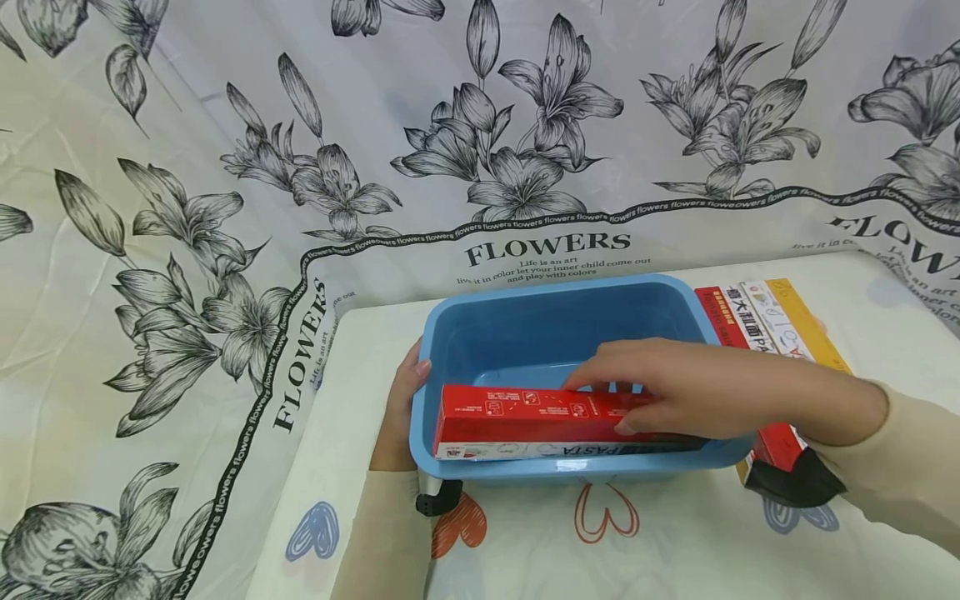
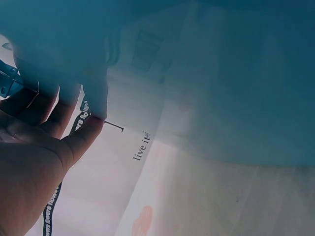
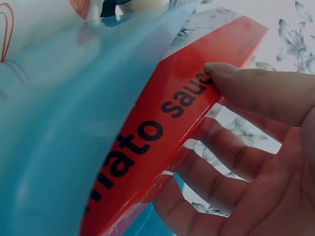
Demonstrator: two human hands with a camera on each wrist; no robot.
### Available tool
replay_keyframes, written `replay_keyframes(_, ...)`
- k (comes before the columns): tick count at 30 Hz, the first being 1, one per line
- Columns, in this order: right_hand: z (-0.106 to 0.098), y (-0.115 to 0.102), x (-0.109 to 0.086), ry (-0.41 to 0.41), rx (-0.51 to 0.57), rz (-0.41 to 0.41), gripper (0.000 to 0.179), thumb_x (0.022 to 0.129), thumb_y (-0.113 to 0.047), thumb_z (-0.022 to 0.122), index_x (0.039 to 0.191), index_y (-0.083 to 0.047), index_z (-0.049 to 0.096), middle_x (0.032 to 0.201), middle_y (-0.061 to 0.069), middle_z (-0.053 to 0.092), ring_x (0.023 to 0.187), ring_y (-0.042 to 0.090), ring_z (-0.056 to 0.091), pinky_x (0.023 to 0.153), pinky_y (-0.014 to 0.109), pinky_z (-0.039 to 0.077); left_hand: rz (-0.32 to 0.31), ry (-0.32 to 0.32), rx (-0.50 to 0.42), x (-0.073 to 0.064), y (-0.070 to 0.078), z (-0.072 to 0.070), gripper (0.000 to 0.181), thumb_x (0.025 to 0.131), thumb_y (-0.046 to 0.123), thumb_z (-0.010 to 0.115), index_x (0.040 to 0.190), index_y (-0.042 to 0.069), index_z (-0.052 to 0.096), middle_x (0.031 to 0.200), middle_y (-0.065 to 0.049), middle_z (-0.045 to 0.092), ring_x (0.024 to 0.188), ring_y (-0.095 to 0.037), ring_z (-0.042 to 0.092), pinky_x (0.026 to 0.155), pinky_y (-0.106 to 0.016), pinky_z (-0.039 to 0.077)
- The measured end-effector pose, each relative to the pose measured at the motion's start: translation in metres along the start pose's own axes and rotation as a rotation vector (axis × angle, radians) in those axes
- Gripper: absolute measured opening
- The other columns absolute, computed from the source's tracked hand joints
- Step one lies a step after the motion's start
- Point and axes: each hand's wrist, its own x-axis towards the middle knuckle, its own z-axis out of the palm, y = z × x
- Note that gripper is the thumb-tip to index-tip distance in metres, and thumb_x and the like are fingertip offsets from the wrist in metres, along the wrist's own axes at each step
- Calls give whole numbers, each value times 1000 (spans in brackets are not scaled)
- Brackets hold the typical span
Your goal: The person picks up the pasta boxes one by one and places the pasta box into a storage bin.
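A blue plastic basin stands on the table, tilted a little in the head view. My left hand grips its left end, the thumb over the rim and the fingers along the outer wall. Inside the basin, along the near wall, lies a long red and white pasta box. My right hand holds this box by its right part, thumb on the near side and fingers on the far side. Up close in the right wrist view, the thumb presses the red face of the box beside the printed words "tomato sauce".
Right of the basin lies another pasta box in red, white and yellow, partly covered by my right forearm. The white tablecloth has printed hearts. Behind and to the left hangs a flower-patterned cloth. Black camera mounts sit at both wrists.
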Motion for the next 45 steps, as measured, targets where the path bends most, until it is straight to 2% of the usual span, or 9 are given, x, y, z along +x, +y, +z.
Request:
replay_keyframes(9,2,3,7,-33,15,10,54,99,-20,83,149,-31,65,131,-13,62,120,20,58,87,34,60,-5,17,9,0,-1,1,79,98,34,43,172,6,31,160,-27,47,141,-48,50,111,-68,43)
replay_keyframes(18,2,4,12,-69,-22,14,56,99,-17,83,149,-32,65,129,-14,62,119,19,58,91,40,58,-1,20,9,0,-3,2,79,99,38,42,172,9,32,162,-24,47,143,-47,49,111,-68,43)
replay_keyframes(24,0,2,14,-84,-19,28,55,99,-18,83,149,-31,65,129,-14,62,118,20,57,88,36,58,-6,46,17,2,-4,2,80,98,37,43,172,9,33,162,-24,47,143,-47,50,110,-69,43)
replay_keyframes(30,-3,-2,19,-109,-53,46,56,98,-18,84,149,-29,65,127,-12,62,117,20,58,86,35,59,-4,32,11,1,-2,2,79,98,35,43,172,8,33,162,-23,47,142,-46,50,111,-67,44)
replay_keyframes(37,-1,-8,29,-150,-89,88,58,96,-19,87,148,-30,66,127,-11,64,119,21,59,87,41,61,-4,21,-12,1,-4,-1,80,98,36,43,172,8,32,162,-23,47,142,-44,51,110,-63,47)
replay_keyframes(41,1,-8,34,-162,-96,97,58,95,-19,88,147,-31,66,127,-10,64,120,22,58,88,43,61,18,14,-23,0,-8,-2,77,100,39,47,171,13,35,161,-18,50,142,-42,53,105,-58,53)
replay_keyframes(45,2,-7,36,-168,-91,102,58,94,-18,88,147,-30,66,127,-10,64,119,23,58,87,42,62,38,0,-14,-2,-9,-2,75,101,40,51,171,17,35,161,-14,51,142,-41,54,101,-58,55)
